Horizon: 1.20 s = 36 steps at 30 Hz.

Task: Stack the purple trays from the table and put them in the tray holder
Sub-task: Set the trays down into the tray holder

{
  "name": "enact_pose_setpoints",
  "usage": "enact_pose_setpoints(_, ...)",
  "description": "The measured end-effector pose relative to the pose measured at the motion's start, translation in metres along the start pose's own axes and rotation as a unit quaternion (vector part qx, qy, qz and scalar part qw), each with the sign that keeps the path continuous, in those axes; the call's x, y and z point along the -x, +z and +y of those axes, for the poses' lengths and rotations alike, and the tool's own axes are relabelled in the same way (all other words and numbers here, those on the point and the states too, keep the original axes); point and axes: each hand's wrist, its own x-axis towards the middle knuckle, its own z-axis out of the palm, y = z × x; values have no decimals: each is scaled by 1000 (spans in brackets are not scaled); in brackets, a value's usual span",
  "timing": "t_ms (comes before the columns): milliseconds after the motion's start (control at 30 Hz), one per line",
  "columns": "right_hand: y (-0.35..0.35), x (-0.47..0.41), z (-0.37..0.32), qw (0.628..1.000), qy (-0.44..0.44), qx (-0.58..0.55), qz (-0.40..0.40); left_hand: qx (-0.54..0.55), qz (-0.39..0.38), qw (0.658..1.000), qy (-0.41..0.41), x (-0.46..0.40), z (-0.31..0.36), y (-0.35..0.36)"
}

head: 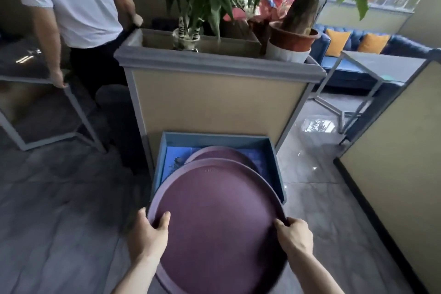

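Observation:
I hold a round purple tray (219,227) in front of me, with at least one more tray edge showing beneath it at the lower left. My left hand (149,234) grips its left rim, thumb on top. My right hand (294,234) grips the right rim. The tray's far edge hangs over the near side of the blue tray holder (274,157), a square box on the floor. Another purple tray (219,154) lies inside the holder on a blue sheet.
A beige planter box (214,100) with potted plants stands right behind the holder. A person in a white shirt (71,2) stands at the left beside a metal-framed table (35,74). A beige partition (401,150) rises at the right. Blue sofa and table lie beyond.

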Motion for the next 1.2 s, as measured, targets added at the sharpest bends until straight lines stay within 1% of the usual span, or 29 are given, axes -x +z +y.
enact_pose_setpoints(167, 24, -47, -9, 999, 5, 30, -8, -24, -8, 999, -30, -33, 3, 37)
enact_pose_setpoints(567, 84, -177, -42, 993, -28, 107, -35, -126, -48, 985, -112, -122, 8, 135)
enact_pose_setpoints(800, 117, -224, -62, 988, -51, 142, -23, -150, -32, 983, -100, -161, 11, 179)
enact_pose_setpoints(1100, 135, -236, -76, 985, -36, 166, -28, -198, -14, 975, -104, -177, 17, 195)
enact_pose_setpoints(1200, 137, -233, -76, 984, -41, 172, -21, -216, -12, 972, -88, -174, 20, 194)
